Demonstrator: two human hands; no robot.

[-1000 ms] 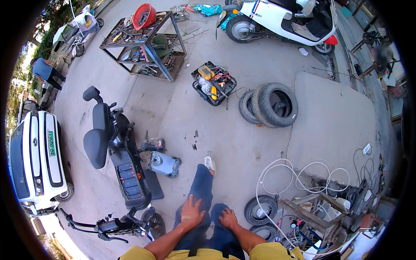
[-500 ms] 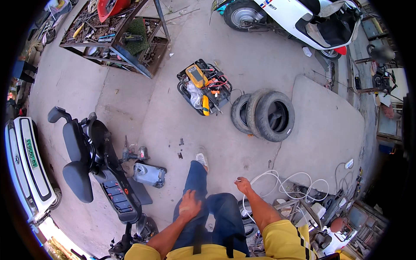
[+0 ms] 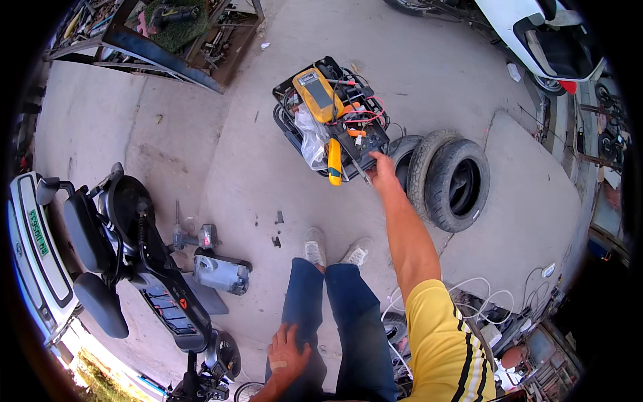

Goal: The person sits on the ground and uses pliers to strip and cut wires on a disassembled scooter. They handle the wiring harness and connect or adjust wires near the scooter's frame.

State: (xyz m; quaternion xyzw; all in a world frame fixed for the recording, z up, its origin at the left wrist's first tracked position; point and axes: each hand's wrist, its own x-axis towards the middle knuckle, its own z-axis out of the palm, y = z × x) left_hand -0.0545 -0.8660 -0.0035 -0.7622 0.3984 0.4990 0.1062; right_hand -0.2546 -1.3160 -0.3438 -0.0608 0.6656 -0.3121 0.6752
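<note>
My right hand (image 3: 382, 173) reaches forward to the near right corner of a black tool crate (image 3: 288, 124) on the ground. Its fingers are curled at the corner; what they hold, if anything, is hidden. In the crate lie a yellow multimeter (image 3: 317, 95), a clear plastic bag (image 3: 311, 139), red and black test leads (image 3: 375, 110) and several small parts. A yellow-handled tool (image 3: 334, 161) leans over the near rim, and a thin metal shaft (image 3: 358, 167) sticks out close to my right fingers. My left hand (image 3: 288, 352) rests on my left leg with fingers spread, holding nothing.
Several tyres (image 3: 462, 184) stand leaning together right of the crate. A black electric scooter (image 3: 154, 268), a cordless drill (image 3: 194, 236) and a grey case (image 3: 222, 273) are on the left. A white hose (image 3: 495, 295) coils at right. A metal rack (image 3: 161, 57) stands far left.
My right arm has stretched forward from beside my right leg to the crate. I am closer to the crate, both shoes now show, and my left hand stays on my leg.
</note>
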